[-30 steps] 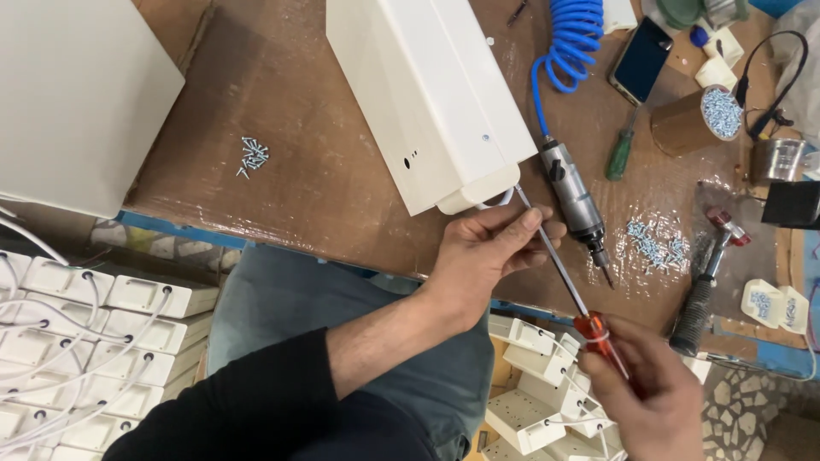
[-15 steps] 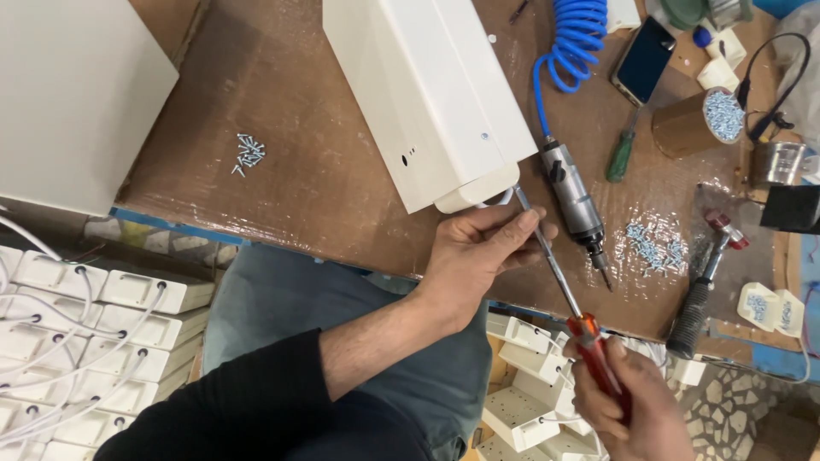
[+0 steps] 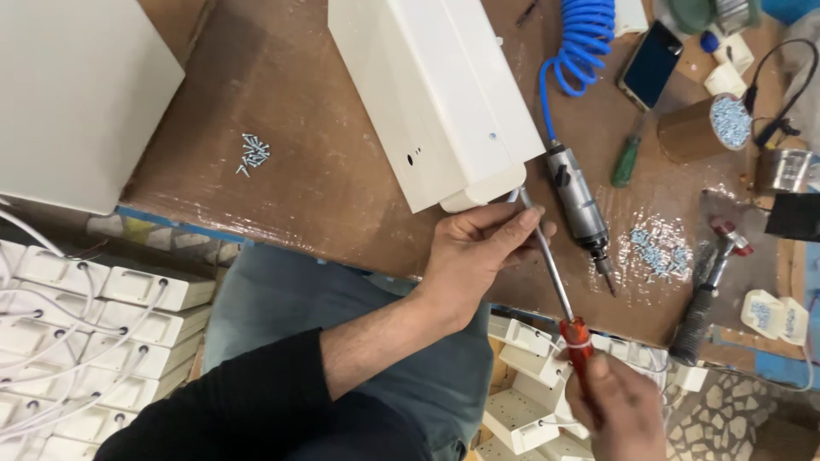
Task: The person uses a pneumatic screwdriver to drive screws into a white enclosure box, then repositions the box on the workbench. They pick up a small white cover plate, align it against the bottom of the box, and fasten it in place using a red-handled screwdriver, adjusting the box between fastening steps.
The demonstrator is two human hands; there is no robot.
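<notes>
Screwdriver with the red handle is angling up to the near end of the cream housing at the bench edge. I'm seeing the left hand pinching its shaft near the tip, the right hand wrapping the handle. Air tool is lying just beside, loose screws near it.

From my remote seat the scene was evenly and fairly brightly lit, seemingly from overhead. The brown table carried a soft sheen near its front edge, and the white casing came close to washing out, with little surface detail. Shadows were short and soft, falling just beneath objects. Focus held sharp at centre; my right hand at the bottom edge was slightly blurred.
</notes>
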